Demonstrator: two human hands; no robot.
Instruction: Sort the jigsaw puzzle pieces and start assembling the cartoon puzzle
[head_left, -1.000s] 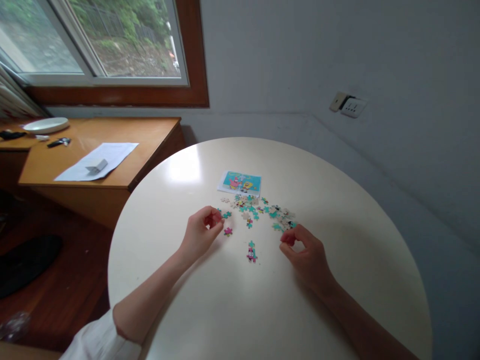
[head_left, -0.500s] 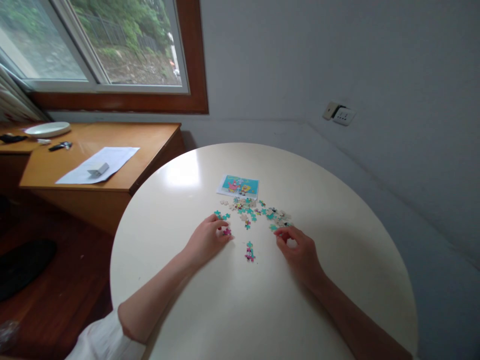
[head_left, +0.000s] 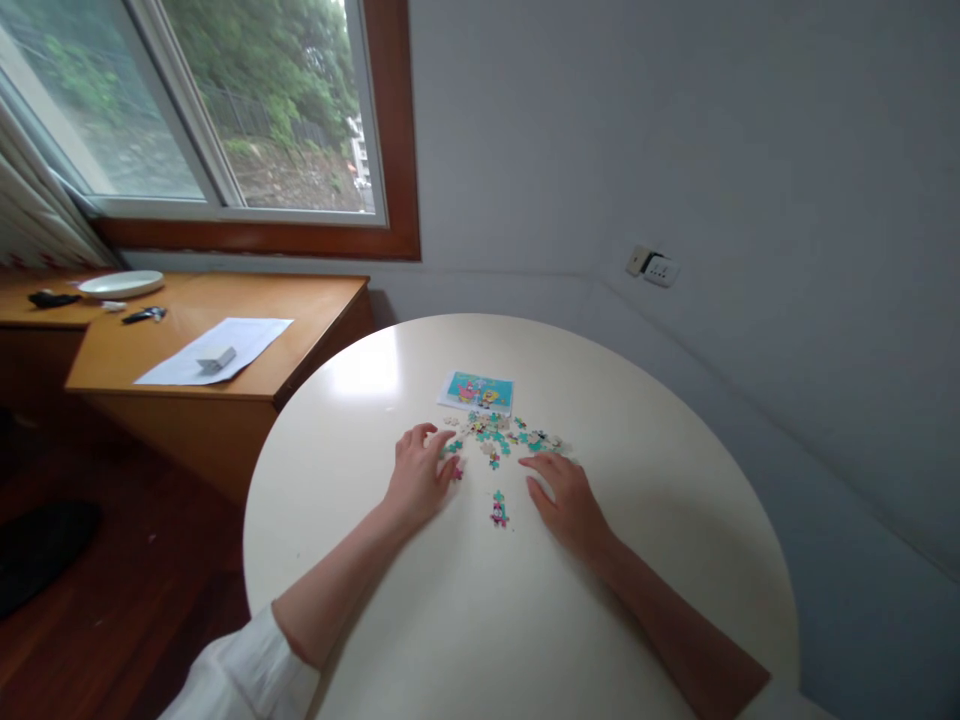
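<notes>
The white bench [head_left: 450,620] is smooth and glossy (a bright glare sits on its far left). Jigsaw pieces [head_left: 496,437] look like cardboard, the picture card [head_left: 480,392] paper; the window frame [head_left: 402,130] is polished wood, the wall [head_left: 525,120] matt, the sleeve [head_left: 255,655] cloth.

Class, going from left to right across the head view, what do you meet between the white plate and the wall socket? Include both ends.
White plate → small pale block → left hand → puzzle pieces nearest the person → right hand → wall socket.
</notes>
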